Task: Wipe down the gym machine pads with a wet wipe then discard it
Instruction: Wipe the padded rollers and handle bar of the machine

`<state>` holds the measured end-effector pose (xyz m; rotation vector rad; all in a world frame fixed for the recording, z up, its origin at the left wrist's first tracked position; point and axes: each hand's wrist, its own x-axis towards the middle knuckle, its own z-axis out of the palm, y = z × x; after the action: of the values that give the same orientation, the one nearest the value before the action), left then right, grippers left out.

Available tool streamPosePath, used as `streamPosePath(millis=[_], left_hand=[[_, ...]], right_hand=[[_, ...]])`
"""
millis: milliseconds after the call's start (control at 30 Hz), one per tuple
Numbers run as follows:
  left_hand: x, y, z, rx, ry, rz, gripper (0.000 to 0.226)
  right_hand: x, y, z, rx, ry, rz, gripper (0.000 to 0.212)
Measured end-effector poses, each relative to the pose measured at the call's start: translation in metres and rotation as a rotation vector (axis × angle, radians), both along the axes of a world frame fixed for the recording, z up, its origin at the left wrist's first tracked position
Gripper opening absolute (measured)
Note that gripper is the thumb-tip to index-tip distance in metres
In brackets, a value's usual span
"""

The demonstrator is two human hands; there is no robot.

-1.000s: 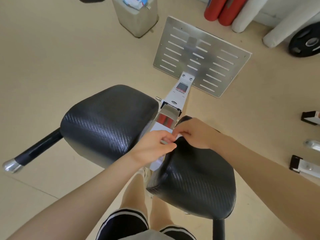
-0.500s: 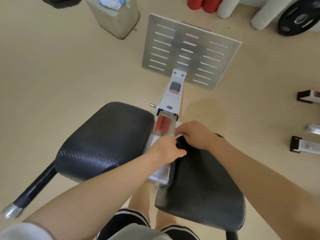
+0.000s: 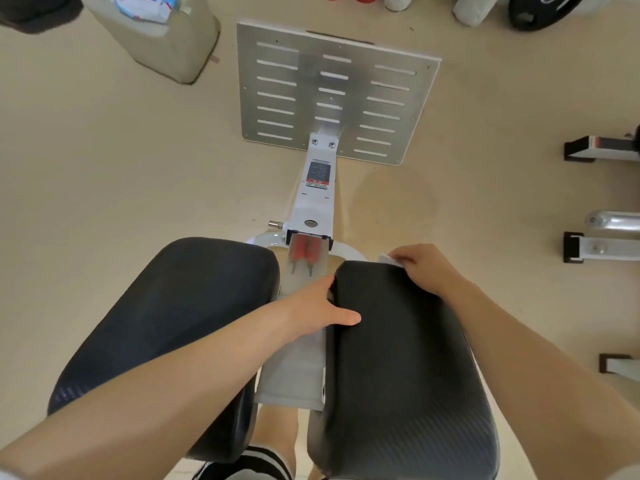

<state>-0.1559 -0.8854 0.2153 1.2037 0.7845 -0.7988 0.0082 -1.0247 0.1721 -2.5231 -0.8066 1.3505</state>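
Two black textured pads sit side by side on a white machine frame (image 3: pixel 317 199): the left pad (image 3: pixel 166 313) and the right pad (image 3: pixel 398 368). My right hand (image 3: pixel 420 271) lies on the far right corner of the right pad and presses a white wet wipe (image 3: pixel 389 259) under its fingers; only a small edge of the wipe shows. My left hand (image 3: pixel 318 308) holds the inner edge of the right pad, thumb lying on top and fingers tucked into the gap between the pads.
A slotted metal footplate (image 3: pixel 334 91) lies on the beige floor ahead. A beige bin (image 3: pixel 159 36) with a wipes packet (image 3: pixel 143 5) on it stands at the far left. Foam rollers and a weight plate (image 3: pixel 543 10) line the far wall. Other machine feet (image 3: pixel 595 247) stand at right.
My hands have come apart: the right slid the wipe out to the right pad's far right corner, the left took hold of that pad's inner edge. The camera shifted forward over the pads.
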Motion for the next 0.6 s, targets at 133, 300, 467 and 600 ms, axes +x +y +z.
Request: streamPosePath(millis=[133,300,467,600], left_hand=[[0.006,-0.001,0.002,-0.031,0.001,0.007,0.051],[0.005,-0.001,-0.004,0.023,0.015,-0.028,0.055],[0.005,-0.003,-0.008,0.041,-0.002,-0.044,0.053],[0.016,-0.004,-0.006,0.218,-0.09,-0.156,0.072]], right_hand=[[-0.007,0.018,0.003,0.011,0.052,-0.035,0.029],[-0.02,0.043,0.002,0.108,0.179,0.065,0.027],[0.01,0.003,-0.001,0.003,0.113,-0.042,0.018],[0.018,-0.018,-0.001,-0.015,0.121,-0.198,0.017]])
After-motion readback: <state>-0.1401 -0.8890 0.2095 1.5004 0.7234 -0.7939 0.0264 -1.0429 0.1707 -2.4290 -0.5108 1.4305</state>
